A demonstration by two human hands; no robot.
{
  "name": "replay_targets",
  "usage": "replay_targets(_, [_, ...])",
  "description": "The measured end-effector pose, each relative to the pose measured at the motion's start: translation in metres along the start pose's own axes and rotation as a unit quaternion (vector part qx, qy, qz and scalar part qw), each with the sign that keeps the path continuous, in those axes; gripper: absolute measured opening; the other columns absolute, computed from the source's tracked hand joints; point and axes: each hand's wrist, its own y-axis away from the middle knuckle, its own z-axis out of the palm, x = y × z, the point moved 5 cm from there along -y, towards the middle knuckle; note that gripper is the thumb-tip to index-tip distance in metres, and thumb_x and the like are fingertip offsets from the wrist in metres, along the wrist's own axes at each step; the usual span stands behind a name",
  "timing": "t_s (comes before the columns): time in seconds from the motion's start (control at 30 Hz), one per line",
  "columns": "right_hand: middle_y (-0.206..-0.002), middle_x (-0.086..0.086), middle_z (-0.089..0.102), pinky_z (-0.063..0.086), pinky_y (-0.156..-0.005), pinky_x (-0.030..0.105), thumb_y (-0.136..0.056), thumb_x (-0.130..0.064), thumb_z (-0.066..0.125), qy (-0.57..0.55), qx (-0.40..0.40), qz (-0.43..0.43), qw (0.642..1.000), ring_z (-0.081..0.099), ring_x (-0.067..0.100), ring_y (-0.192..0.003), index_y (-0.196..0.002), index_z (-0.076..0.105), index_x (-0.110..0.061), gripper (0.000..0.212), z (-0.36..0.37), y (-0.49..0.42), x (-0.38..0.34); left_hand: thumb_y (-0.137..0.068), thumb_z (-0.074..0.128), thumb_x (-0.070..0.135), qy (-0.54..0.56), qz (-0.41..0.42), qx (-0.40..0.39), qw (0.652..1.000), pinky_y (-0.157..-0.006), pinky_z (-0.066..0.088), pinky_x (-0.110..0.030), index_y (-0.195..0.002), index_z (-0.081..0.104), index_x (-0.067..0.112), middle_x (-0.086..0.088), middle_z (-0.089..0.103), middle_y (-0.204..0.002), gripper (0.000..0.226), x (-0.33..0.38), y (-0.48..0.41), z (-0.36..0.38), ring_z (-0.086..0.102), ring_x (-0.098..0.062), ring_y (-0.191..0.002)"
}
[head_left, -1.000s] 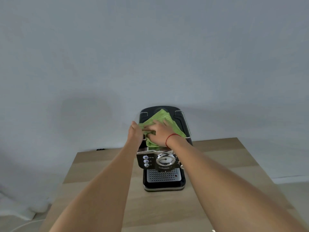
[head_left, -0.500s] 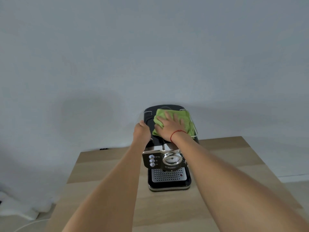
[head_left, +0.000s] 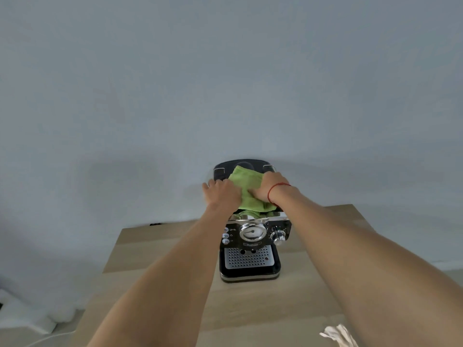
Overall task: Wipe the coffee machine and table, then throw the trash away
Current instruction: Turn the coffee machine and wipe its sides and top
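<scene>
One coffee machine (head_left: pixel 250 249) stands at the far middle of the one wooden bench (head_left: pixel 162 271). One green cloth (head_left: pixel 246 187) lies on its top. The right hand (head_left: pixel 265 189), one red string (head_left: pixel 274 191) at its wrist, has its fingers curled into the bunched cloth. The left hand (head_left: pixel 221 194) holds the machine's top left edge, fingers bent over it. One crumpled white tissue (head_left: pixel 335 334) lies near right. Half a second ago the cloth lay flatter, farther right, under spread fingers; the tissue was out of view.
</scene>
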Motion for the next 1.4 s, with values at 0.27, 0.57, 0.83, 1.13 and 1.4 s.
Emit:
replay_targets(0.27, [-0.115, 0.008, 0.063, 0.049, -0.082, 0.033, -0.079, -0.041, 0.064, -0.1, 0.034, 0.044, 0.993, 0.062, 0.027, -0.105, -0.113, 0.059, -0.01, 0.047, 0.008, 0.019, -0.003, -0.08, 0.054, 0.018, 0.18, -0.066, -0.073, 0.979, -0.096, 0.032, -0.04, -0.109, 0.055, 0.008, -0.008, 0.062, -0.109, 0.031, -0.01, 0.013, -0.003, 0.055, -0.03, -0.11])
replay_targets(0.57, [-0.071, -0.006, 0.053, 0.037, -0.054, 0.019, -0.079, -0.015, 0.062, -0.417, 0.093, -0.09, 0.9, 0.05, 0.008, -0.064, -0.085, 0.054, -0.015, 0.01, 0.001, 0.084, -0.004, -0.067, 0.042, 0.046, 0.436, -0.142, 0.049, 0.887, -0.095, 0.039, -0.044, -0.066, 0.053, 0.018, 0.001, 0.052, -0.067, 0.03, -0.022, 0.099, -0.036, 0.05, -0.027, -0.078])
replay_targets(0.83, [-0.104, 0.004, 0.064, 0.047, -0.071, 0.025, -0.075, -0.018, 0.068, -0.41, -0.126, 0.058, 0.901, 0.06, 0.022, -0.088, -0.11, 0.058, -0.012, 0.038, 0.127, 0.132, 0.041, -0.08, 0.058, 0.027, 0.446, -0.23, -0.05, 0.864, -0.06, 0.045, -0.028, -0.076, 0.063, 0.009, -0.006, 0.059, -0.073, 0.019, -0.052, 0.172, 0.07, 0.058, -0.025, -0.072])
replay_targets(1.13, [-0.114, 0.011, 0.059, 0.045, -0.091, 0.034, -0.08, 0.003, 0.055, -0.293, -0.128, 0.155, 0.935, 0.058, 0.027, -0.105, -0.124, 0.049, -0.006, 0.045, 0.288, 0.153, 0.104, -0.084, 0.059, 0.016, 0.328, -0.284, -0.272, 0.859, -0.084, 0.054, -0.032, -0.115, 0.064, 0.005, -0.012, 0.067, -0.111, 0.033, -0.058, 0.235, 0.239, 0.064, -0.028, -0.103])
replay_targets(1.4, [-0.131, 0.016, 0.054, 0.045, -0.096, 0.038, -0.083, -0.004, 0.052, -0.321, -0.019, 0.147, 0.935, 0.053, 0.034, -0.119, -0.13, 0.045, -0.009, 0.048, 0.209, 0.108, 0.096, -0.096, 0.045, 0.036, 0.362, -0.325, -0.107, 0.867, -0.104, 0.038, -0.04, -0.143, 0.035, 0.006, -0.016, 0.047, -0.14, 0.056, -0.076, 0.185, 0.153, 0.044, -0.033, -0.13])
